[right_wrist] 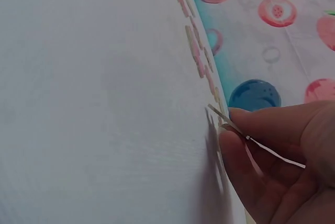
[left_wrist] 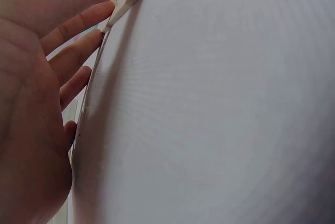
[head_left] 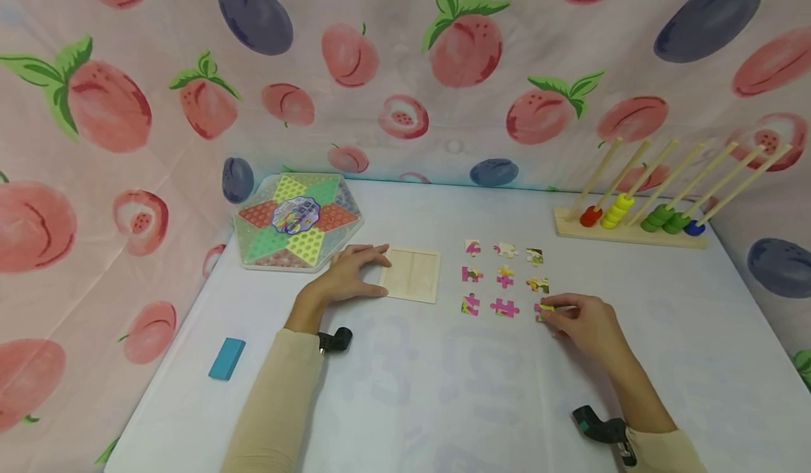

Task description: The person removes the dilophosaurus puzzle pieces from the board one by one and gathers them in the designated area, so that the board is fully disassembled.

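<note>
In the head view my right hand (head_left: 589,325) pinches a pink and yellow jigsaw piece (head_left: 543,310) between thumb and fingertips. Seen from the right wrist, that jigsaw piece (right_wrist: 228,121) tilts up from the tabletop, and the fingers cover part of it. My left hand (head_left: 348,274) rests at the left side of a square wooden puzzle tray (head_left: 419,276). Its thumb and fingertips touch the tray, spread apart and fairly straight. Right of the tray, several jigsaw pieces (head_left: 505,308) lie apart in rows, pink, yellow and green.
A hexagonal game board (head_left: 262,214) with coloured triangles lies behind the left hand. At the back right stands a wooden bead counter (head_left: 633,235) with slanted rods. A blue block (head_left: 227,358) lies at the left. Fruit-patterned cloth (head_left: 380,72) hangs behind the white tabletop (head_left: 443,395).
</note>
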`<state>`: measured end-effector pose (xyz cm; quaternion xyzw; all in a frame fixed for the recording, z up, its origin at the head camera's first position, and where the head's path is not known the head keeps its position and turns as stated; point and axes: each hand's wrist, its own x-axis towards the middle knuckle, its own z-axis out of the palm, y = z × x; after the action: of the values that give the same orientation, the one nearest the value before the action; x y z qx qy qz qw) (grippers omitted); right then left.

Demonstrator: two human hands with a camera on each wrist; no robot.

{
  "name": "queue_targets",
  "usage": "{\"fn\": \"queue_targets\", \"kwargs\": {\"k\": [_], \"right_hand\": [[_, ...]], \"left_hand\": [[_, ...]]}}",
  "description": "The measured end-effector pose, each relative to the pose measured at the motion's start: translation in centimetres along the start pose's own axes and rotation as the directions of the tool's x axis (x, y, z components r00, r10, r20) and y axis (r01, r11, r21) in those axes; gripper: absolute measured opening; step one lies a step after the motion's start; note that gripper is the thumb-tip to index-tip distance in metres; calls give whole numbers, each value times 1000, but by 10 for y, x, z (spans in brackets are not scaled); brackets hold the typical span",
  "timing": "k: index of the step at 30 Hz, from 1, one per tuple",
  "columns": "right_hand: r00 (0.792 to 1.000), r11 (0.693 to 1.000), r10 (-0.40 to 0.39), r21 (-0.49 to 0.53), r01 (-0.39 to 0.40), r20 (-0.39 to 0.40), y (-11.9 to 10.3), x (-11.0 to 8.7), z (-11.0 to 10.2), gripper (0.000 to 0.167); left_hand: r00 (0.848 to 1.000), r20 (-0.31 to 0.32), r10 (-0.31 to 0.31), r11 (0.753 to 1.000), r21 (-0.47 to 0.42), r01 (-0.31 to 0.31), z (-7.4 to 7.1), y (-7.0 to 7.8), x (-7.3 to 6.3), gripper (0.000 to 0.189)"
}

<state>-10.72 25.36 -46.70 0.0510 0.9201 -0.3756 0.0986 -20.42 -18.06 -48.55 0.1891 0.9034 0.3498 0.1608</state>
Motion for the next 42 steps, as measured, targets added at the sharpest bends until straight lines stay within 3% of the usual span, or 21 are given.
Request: {"fn": "queue_targets", "kwargs": {"k": [12, 25, 42], "right_hand": [[999, 989, -5, -145, -1, -40, 0, 4, 4, 31], [999, 959, 31, -283, -27, 8, -13, 8, -3, 36], [1000, 954, 26, -298, -27, -8, -12, 6, -4, 35]], "left_hand": [[1000, -5, 17, 1000, 3, -17, 2, -4, 2, 48], [1000, -5, 19, 1000, 5, -19, 0, -3, 1, 49], [999, -14, 32, 999, 17, -31, 1, -1, -1, 48]]}}
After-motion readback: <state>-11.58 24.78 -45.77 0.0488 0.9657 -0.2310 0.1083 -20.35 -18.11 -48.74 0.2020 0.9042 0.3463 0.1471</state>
